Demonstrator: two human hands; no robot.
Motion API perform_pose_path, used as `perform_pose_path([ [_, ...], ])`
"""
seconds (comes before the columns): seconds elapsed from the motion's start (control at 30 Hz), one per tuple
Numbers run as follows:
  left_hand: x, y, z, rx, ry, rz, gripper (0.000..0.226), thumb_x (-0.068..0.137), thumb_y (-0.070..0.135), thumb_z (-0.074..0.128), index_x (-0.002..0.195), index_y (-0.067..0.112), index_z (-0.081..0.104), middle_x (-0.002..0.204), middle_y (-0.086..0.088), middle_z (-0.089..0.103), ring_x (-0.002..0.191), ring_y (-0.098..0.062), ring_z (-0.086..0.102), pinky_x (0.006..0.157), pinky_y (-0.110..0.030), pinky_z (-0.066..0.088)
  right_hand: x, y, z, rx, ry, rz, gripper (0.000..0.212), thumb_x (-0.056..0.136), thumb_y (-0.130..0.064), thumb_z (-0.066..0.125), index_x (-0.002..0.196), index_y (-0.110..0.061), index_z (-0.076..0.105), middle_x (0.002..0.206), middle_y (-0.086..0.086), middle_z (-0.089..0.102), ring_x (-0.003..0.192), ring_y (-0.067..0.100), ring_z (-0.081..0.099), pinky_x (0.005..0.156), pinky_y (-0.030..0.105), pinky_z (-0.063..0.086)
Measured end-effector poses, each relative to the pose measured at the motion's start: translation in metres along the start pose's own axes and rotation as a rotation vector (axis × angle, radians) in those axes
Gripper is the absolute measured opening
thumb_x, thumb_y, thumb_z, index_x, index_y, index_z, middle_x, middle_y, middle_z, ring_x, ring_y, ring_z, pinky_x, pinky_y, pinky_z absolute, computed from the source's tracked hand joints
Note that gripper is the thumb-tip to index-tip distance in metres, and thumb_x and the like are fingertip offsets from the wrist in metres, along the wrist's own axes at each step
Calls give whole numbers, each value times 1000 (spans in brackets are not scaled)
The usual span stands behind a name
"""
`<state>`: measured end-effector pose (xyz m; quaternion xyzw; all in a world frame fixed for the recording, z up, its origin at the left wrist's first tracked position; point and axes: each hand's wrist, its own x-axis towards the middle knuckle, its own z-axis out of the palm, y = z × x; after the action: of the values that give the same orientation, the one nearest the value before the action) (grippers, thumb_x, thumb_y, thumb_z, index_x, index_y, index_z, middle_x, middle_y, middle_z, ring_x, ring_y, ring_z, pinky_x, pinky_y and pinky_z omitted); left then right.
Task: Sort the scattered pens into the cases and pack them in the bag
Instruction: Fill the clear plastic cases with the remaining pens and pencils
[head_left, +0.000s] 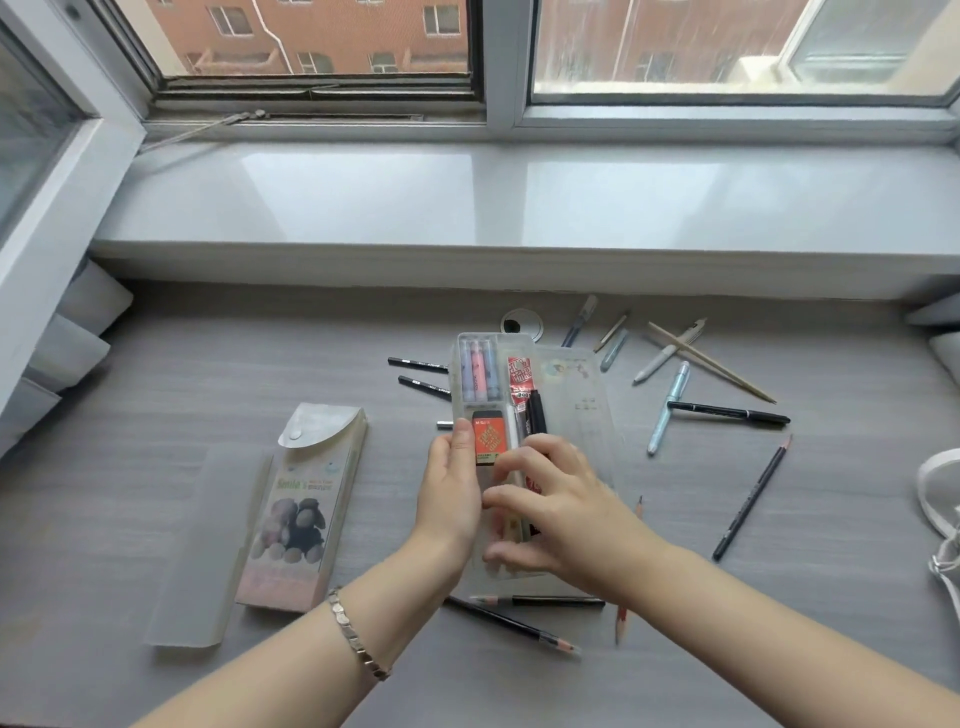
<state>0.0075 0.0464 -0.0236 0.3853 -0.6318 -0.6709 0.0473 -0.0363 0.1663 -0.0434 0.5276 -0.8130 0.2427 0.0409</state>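
Left hand (449, 488): I grip the clear case (493, 338) by its edge.
Right hand (558, 506): fingers bent over its contents; I cannot tell any hold.

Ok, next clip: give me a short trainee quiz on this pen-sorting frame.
1. True or false: the bear-print case lies to the right of the clear case.
2. What fills the clear case's top-left compartment? A pastel highlighters, B scissors, C coins.
3. Which hand grips the clear case's left edge?
Key: 1 false; 2 A; 3 the left hand.
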Motion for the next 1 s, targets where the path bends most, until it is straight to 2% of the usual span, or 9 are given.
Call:
perform_pose_path([
  [0.1,15,5,4,-15,-15,-20,40,97,45,31,97,13,56,91,-7,67,88,-22,64,77,-31,52,12,16,-5,45,13,-76,38,86,-53,47,101,-22,62,105,-4,63,102,21,43,86,35,47],
  [0.23,34,13,8,18,3,-6,40,97,45,30,100,16,57,97,-2,66,97,-20,62,83,-33,50,32,46,-17,77,222,-93,22,91,-18,52,99,-8,71,105,5,70,94,19,54,86,26,45],
  [0.33,45,17,8,54,25,-9,38,98,45,27,98,18,54,89,9,61,85,-6,56,67,-18,40,54,94,-22,124,244,420,20,85,-8,56,100,-4,68,99,11,67,94,24,59,85,23,42],
  [0.43,50,18,8,62,21,-21,37,98,45,27,95,20,54,88,9,62,83,-3,56,68,-17,39,64,143,-11,64,-42,1014,34,89,-12,49,122,-7,52,118,19,53,102,37,55,86,37,42],
  [0.5,52,17,8,61,28,-27,38,97,45,28,95,20,55,89,8,62,84,-3,56,68,-19,40,65,159,-3,-7,-175,1163,36,92,-18,46,125,-4,44,125,26,44,107,44,50,87,42,42],
  [0.63,52,16,4,53,48,-53,40,97,46,27,103,18,55,91,8,62,84,-1,55,65,-19,38,67,167,11,-43,-164,1176,28,88,-6,46,114,3,43,117,28,50,106,44,51,81,42,43],
  [0.8,44,16,-2,64,55,-54,34,97,45,26,92,23,52,84,12,58,76,4,51,61,-16,34,69,143,-14,241,17,1207,48,81,-8,52,127,-9,40,104,18,61,96,33,57,77,37,48],
  [0.9,37,16,-3,61,42,-55,34,97,46,25,96,22,50,84,13,56,75,6,49,60,-14,32,71,92,-40,500,83,977,44,83,-9,50,126,-17,45,79,8,64,67,19,56,60,28,43],
  [1.0,29,13,-1,58,27,-57,35,97,46,25,95,21,49,87,10,56,80,2,51,64,-18,37,61,26,-52,644,-125,639,41,91,-15,50,131,-22,41,74,-1,60,58,3,50,59,16,41],
])
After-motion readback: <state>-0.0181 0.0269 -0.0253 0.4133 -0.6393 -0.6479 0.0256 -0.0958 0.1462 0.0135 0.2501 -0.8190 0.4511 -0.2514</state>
